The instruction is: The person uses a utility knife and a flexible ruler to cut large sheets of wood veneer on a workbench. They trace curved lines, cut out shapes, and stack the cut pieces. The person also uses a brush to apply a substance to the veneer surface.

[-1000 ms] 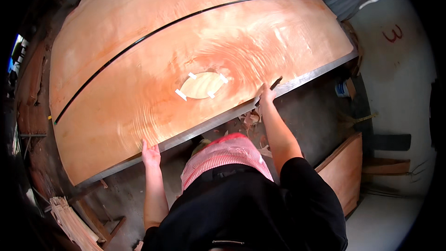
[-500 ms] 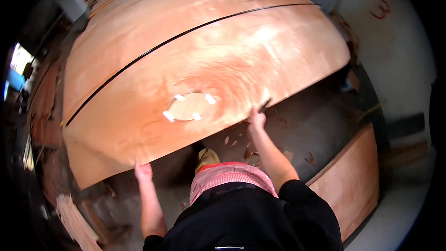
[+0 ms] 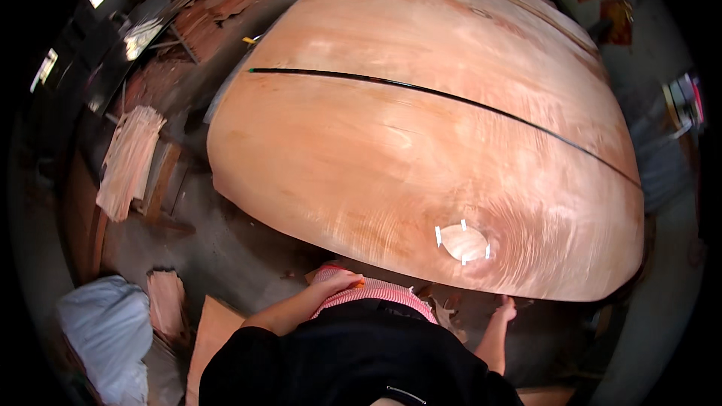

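A large sheet of pale reddish wood veneer spreads out in front of me. Near its close edge, an oval veneer patch is held by several short strips of white tape. My left hand is closed at my waist, against a pink striped cloth. A small orange bit shows at its fingertips, too small to name. My right hand is low, just off the sheet's near edge and right of the patch. Its fingers look curled; whatever they hold is hidden.
A long thin black strip lies across the sheet. To the left are a bundle of veneer strips, a smaller veneer piece and a whitish plastic sack. More reddish veneer lies at the far left.
My view has swung left. My left hand has left the sheet's edge and come to my waist. My right hand has drawn back off the sheet; the dark tool it held no longer shows.
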`<state>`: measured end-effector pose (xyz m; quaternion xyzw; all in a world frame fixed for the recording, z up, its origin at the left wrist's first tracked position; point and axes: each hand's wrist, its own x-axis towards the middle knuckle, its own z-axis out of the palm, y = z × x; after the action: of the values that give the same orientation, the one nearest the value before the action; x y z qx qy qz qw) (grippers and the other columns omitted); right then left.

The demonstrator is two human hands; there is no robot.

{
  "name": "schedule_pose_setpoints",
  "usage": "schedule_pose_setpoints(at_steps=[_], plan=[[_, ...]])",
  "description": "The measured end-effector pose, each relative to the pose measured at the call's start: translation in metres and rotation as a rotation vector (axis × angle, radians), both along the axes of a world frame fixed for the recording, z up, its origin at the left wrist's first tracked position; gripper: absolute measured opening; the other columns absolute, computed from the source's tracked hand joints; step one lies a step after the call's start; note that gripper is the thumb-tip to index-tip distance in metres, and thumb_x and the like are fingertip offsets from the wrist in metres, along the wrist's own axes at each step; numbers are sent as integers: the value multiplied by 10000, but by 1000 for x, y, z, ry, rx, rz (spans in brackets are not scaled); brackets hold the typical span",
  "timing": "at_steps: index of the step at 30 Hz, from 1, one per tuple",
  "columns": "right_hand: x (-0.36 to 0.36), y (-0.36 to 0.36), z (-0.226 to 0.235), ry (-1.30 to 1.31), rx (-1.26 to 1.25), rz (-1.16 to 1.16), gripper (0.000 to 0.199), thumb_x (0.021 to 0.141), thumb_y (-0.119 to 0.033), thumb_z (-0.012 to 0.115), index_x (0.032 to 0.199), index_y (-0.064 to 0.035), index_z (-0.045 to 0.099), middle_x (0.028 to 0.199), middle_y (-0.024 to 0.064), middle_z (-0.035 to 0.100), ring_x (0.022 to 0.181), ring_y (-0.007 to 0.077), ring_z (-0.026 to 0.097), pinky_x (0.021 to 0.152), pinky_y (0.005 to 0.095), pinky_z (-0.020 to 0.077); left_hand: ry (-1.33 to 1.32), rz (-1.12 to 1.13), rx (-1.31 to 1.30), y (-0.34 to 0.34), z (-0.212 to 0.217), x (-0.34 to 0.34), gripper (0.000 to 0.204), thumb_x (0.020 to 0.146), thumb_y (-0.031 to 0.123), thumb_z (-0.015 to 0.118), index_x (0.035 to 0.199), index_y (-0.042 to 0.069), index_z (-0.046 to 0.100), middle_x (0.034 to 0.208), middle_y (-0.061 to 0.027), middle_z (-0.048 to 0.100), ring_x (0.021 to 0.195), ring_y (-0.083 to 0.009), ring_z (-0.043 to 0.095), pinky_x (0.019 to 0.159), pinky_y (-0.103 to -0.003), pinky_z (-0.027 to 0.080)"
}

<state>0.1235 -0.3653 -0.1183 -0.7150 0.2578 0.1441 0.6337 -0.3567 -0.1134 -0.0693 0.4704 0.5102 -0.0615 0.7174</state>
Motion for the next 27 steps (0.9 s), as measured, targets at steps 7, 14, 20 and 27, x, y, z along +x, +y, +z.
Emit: schedule_pose_setpoints(at_steps=[7,14,20,27], plan=[[-186,244,51,168,-51,972,199,801,-125,471,938,-74,606,592,40,573,341,45,283,303,204,203,-14,123,239,49,-2,-79,312,813,273,536,818,-31,606,775,-80,622,661,-142,583,599,-260,459],[-342,418,81,-122,23,1577,256,808,-60,437,1031,-66,563,710,37,627,380,44,359,360,185,287,67,415,152,105,-21,-234,283,833,246,507,903,-12,600,805,-89,626,730,-113,576,644,-233,449],[-443,531,84,-220,139,1876,244,771,19,450,965,-27,591,837,52,628,633,85,550,609,222,428,75,808,388,138,-17,-376,273,848,220,480,954,-11,580,744,-64,606,639,-110,553,605,-241,450],[-543,664,91,-133,227,2085,229,795,10,439,983,5,571,893,75,603,711,114,570,680,251,454,26,1006,60,162,-14,-463,242,834,235,503,939,32,580,771,-45,604,660,-117,543,564,-245,423]])
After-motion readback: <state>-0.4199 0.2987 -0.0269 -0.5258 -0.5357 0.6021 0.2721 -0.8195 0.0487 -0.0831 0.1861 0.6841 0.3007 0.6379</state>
